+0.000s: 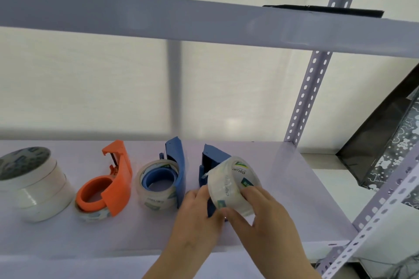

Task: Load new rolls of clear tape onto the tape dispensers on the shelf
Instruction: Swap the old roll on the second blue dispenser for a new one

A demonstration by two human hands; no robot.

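Observation:
A clear tape roll [229, 182] is tilted over the right blue dispenser [213, 161] on the pale shelf [294, 188]. My right hand [260, 217] grips the roll's lower right side. My left hand [195, 213] holds the dispenser's lower left part and touches the roll's edge. The roll and my hands hide most of this dispenser. Left of it lies a second blue dispenser [174, 165] with a clear roll [156, 197] around its hub. Further left, an orange dispenser [118, 179] also rests on a roll [90, 213].
A stack of white tape rolls [34, 183] stands at the far left of the shelf. An upper shelf beam [204, 22] crosses overhead. A perforated upright [306, 95] rises at the back right, another slants at the front right [374, 215]. A black patterned bag [390, 142] lies beyond.

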